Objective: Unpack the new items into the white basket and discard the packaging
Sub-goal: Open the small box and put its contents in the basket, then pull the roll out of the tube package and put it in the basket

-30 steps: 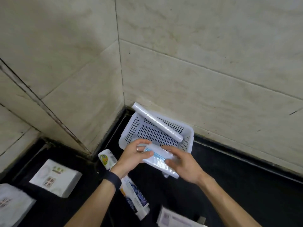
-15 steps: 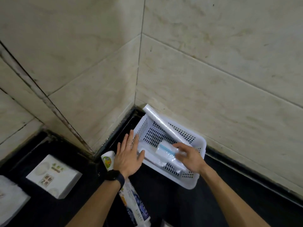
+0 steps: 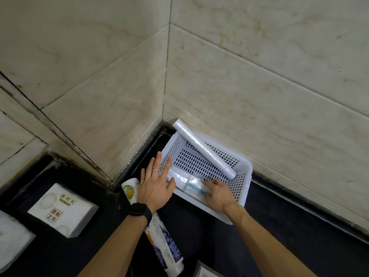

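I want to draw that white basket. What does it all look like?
The white basket looks like plastic, rectangular, with rows of holes in its floor and walls. It sits on the dark counter in the corner by the tiled walls. A long white roll lies slantwise across it, one end poking over the far corner. A clear packet lies inside along the near wall under the right hand. The left hand has flat fingers across its left rim.
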A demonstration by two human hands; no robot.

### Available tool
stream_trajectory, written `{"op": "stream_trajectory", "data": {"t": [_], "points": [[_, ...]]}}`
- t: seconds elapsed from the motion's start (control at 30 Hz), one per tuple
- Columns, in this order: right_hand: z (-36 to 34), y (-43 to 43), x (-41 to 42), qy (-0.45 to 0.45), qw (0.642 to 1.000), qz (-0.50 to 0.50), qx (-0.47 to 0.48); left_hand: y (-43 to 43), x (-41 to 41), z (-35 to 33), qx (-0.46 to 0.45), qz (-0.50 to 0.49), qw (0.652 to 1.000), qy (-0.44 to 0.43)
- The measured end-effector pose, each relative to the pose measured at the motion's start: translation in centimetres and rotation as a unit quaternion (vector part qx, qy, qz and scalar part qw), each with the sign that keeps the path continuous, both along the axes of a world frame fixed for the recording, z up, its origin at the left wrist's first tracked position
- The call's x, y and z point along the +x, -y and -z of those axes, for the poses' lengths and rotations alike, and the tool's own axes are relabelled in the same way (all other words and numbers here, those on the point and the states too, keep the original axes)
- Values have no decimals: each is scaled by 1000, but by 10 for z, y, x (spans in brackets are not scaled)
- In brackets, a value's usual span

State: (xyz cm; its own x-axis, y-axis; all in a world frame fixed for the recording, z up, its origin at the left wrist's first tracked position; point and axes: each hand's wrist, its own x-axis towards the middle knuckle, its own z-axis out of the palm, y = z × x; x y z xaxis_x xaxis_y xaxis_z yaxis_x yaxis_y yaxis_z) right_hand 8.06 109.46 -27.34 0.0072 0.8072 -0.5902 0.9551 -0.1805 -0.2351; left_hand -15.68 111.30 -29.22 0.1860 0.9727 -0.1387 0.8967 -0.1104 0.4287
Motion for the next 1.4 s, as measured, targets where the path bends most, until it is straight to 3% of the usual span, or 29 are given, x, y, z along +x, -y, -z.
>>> {"op": "stream_trajectory", "data": {"t": [0.33, 0.47, 0.63, 0.7, 0.8, 0.93, 1.1, 1.27, 1.4], "points": [[-15, 17, 9, -83, 990, 66, 92, -6, -3, -12, -61, 14, 998, 3], [-26, 46, 8, -107, 973, 69, 193, 8, -13, -34, -9, 10, 997, 69], [-31, 109, -9, -95, 955, 66, 273, 66, -35, -33, 54, -78, 990, 106], [-27, 130, -16, -64, 959, 53, 272, 91, -43, -22, 32, -52, 995, 77], [-17, 149, -24, -14, 969, 22, 245, 122, -45, -10, 21, 71, 997, -23], [-9, 157, -23, 16, 977, -5, 212, 139, -35, -5, 13, 234, 962, -140], [-7, 161, -21, 22, 980, -11, 196, 121, -30, -3, 49, 312, 914, -253], [-13, 161, -24, 20, 985, -8, 172, 111, -30, -7, 81, 356, 890, -275], [-22, 157, -22, -24, 991, 8, 132, 120, -34, -27, 30, 303, 928, -215]]}}
